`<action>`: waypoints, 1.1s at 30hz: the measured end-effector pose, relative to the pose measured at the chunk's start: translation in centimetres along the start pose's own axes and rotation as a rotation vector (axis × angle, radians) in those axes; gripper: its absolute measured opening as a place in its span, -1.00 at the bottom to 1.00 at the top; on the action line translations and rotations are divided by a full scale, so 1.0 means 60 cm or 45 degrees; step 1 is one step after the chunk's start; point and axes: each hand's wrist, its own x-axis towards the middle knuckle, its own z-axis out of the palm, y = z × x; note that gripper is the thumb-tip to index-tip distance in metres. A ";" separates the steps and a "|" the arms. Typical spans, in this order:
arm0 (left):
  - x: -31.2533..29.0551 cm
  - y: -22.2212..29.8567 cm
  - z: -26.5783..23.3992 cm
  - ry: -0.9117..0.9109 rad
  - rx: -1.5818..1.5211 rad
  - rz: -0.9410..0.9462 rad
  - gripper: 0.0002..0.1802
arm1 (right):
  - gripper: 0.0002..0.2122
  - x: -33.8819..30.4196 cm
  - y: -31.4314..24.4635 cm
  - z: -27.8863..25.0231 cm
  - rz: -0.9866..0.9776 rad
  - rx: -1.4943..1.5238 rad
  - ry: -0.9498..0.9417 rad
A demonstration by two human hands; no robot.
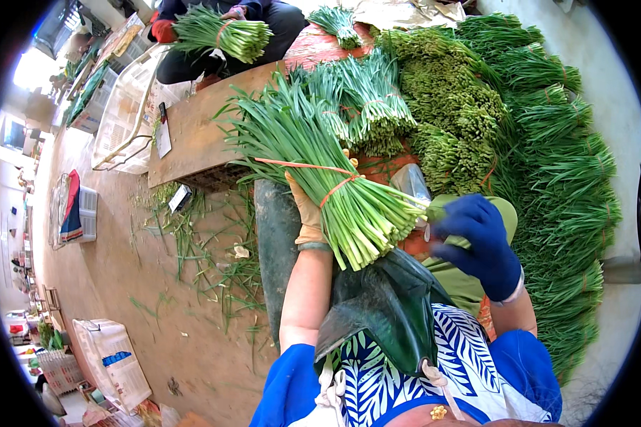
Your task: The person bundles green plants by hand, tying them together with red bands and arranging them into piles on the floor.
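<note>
Left grip [305, 208] clasps the green bundle [369, 222] across its palm; right grip [483, 243] beside it, hold unclear.

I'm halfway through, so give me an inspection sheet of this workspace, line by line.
Surface: brown floor; low wooden table bearing what looks like a knife.
Job's things: a bundle of long green leaves, pale stalk ends toward the right hand, orange band across the stalks.
Clutter: leaf scraps scattered on the floor.
Hands: left hand, tan glove, grips the bundle; right hand, blue glove, fingers curled near the stalk ends, hold unclear.
Cables: nothing seen.
Surroundings: stacked green bundles to the right; another person holding a bundle; white crate.
</note>
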 end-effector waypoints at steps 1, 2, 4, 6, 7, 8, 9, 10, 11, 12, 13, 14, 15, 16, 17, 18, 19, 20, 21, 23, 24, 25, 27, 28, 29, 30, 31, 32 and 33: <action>0.000 -0.001 0.004 -0.015 -0.006 -0.009 0.09 | -0.72 0.002 0.011 0.006 0.005 -0.300 -0.021; -0.001 -0.001 0.008 -0.029 -0.012 -0.016 0.09 | -0.65 -0.006 0.040 0.026 -0.144 -0.409 0.054; 0.000 -0.004 0.010 -0.058 -0.013 -0.033 0.09 | -0.60 -0.018 0.065 0.056 -0.179 -0.525 0.102; 0.003 -0.005 0.007 -0.057 -0.034 -0.047 0.08 | -0.63 -0.021 0.080 0.075 -0.187 -0.616 0.129; 0.004 -0.004 0.007 -0.057 -0.042 -0.052 0.08 | -0.64 -0.023 0.087 0.085 -0.191 -0.659 0.141; 0.004 -0.004 0.008 -0.066 -0.032 -0.049 0.09 | -0.67 -0.025 0.091 0.087 -0.210 -0.680 0.153; 0.003 -0.003 0.005 -0.065 -0.054 -0.046 0.09 | -0.70 -0.024 0.092 0.088 -0.231 -0.701 0.163; 0.002 -0.002 0.002 -0.065 -0.076 -0.045 0.09 | -0.72 -0.022 0.091 0.089 -0.202 -0.617 0.164; 0.002 -0.001 0.000 -0.065 -0.099 -0.045 0.09 | -0.74 -0.019 0.089 0.089 -0.172 -0.534 0.165; -0.001 0.001 0.002 -0.059 -0.104 -0.048 0.10 | -0.75 -0.016 0.086 0.090 -0.168 -0.471 0.176; -0.001 0.001 0.003 -0.058 -0.091 -0.042 0.11 | -0.76 -0.013 0.083 0.089 -0.165 -0.410 0.191; 0.002 0.000 0.005 -0.058 -0.079 -0.037 0.11 | -0.76 -0.008 0.075 0.085 -0.187 -0.372 0.219; 0.003 -0.002 0.005 -0.055 -0.068 -0.033 0.12 | -0.76 -0.006 0.066 0.081 -0.208 -0.333 0.243; 0.001 -0.003 0.006 -0.069 -0.015 -0.002 0.09 | -0.75 -0.007 0.056 0.070 -0.168 -0.341 0.210; 0.000 0.000 0.006 -0.071 -0.005 0.013 0.09 | -0.78 -0.004 0.037 0.042 -0.121 -0.302 0.190; -0.001 0.001 0.006 -0.074 0.004 0.026 0.09 | -0.82 -0.018 0.043 0.017 -0.123 -0.222 0.225; -0.003 0.002 0.004 -0.075 0.010 0.041 0.08 | -0.86 -0.032 0.049 -0.008 -0.129 -0.139 0.258; -0.007 0.012 -0.006 -0.038 0.059 0.086 0.07 | -0.89 -0.040 0.042 -0.042 -0.083 -0.060 0.302; -0.006 0.014 -0.008 -0.007 0.030 0.102 0.09 | -0.89 -0.063 0.035 -0.078 0.056 0.003 0.389; -0.005 0.019 -0.006 0.046 -0.045 0.127 0.12 | -0.87 -0.116 0.060 -0.152 -0.030 0.198 0.666; 0.001 0.016 -0.009 0.086 -0.138 0.110 0.12 | -0.83 -0.139 0.060 -0.182 0.064 0.277 0.856; -0.001 0.021 -0.009 0.069 -0.163 0.100 0.11 | -0.80 -0.158 0.068 -0.202 0.149 0.396 1.040; -0.002 0.026 -0.004 0.033 -0.213 0.064 0.09 | -0.72 -0.185 0.100 -0.216 0.368 0.394 1.000; -0.007 0.028 0.004 0.060 -0.137 0.089 0.04 | -0.69 -0.201 0.144 -0.199 0.488 0.302 0.773; -0.005 0.022 0.008 0.139 -0.090 0.123 0.00 | -0.66 -0.205 0.166 -0.188 0.607 0.181 0.547; -0.003 0.015 0.007 0.223 -0.020 0.159 -0.01 | -0.63 -0.168 0.145 -0.152 0.460 -0.399 0.346; -0.005 0.012 0.004 0.312 0.054 0.203 -0.01 | -0.60 -0.116 0.110 -0.101 0.289 -0.960 0.127; -0.005 0.011 -0.001 0.312 0.063 0.192 -0.04 | -0.59 -0.087 0.087 -0.071 0.256 -0.825 0.128; -0.007 0.012 -0.007 0.315 0.076 0.190 -0.07 | -0.58 -0.062 0.071 -0.045 0.216 -0.684 0.128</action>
